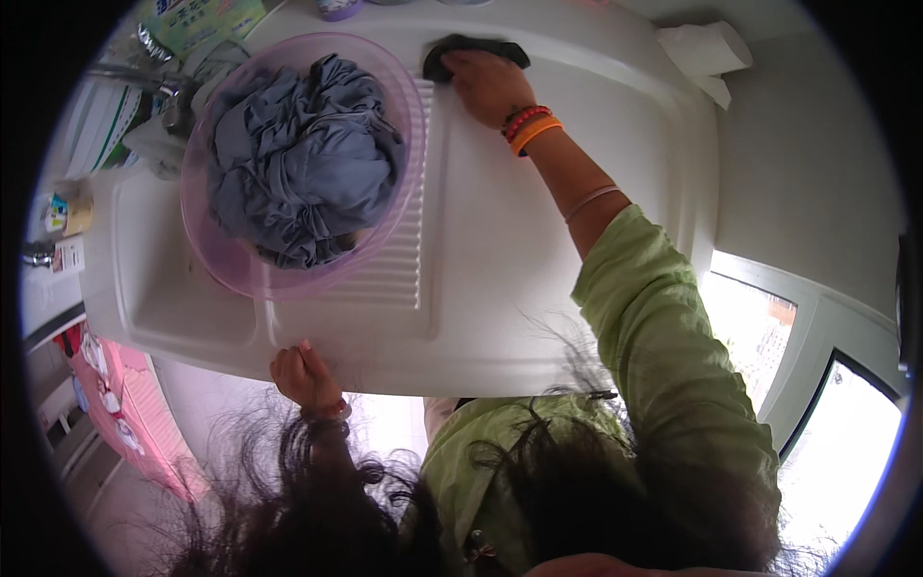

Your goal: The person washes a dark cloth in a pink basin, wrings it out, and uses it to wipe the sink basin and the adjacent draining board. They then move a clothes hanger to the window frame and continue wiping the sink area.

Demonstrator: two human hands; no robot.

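Under my right hand (492,83) a dark cloth (511,53) is pressed against the white laundry sink counter (505,252), close to its raised back rim. To the left of that hand, a translucent pink plastic basin (238,272) sits over the ribbed washboard (389,278) and part of the sink bowl. Bunched blue-grey fabric (303,159) fills the basin. My left hand (306,375) is at the counter's front edge, fingers curled, with nothing visible in it; its palm side is hidden.
A metal faucet (173,104) stands left of the basin, beside plastic bags and a green-yellow package (205,21). A white paper roll (705,49) lies at the back right corner. A pink cover (130,404) hangs below left. Loose hair partly blocks the lower view.
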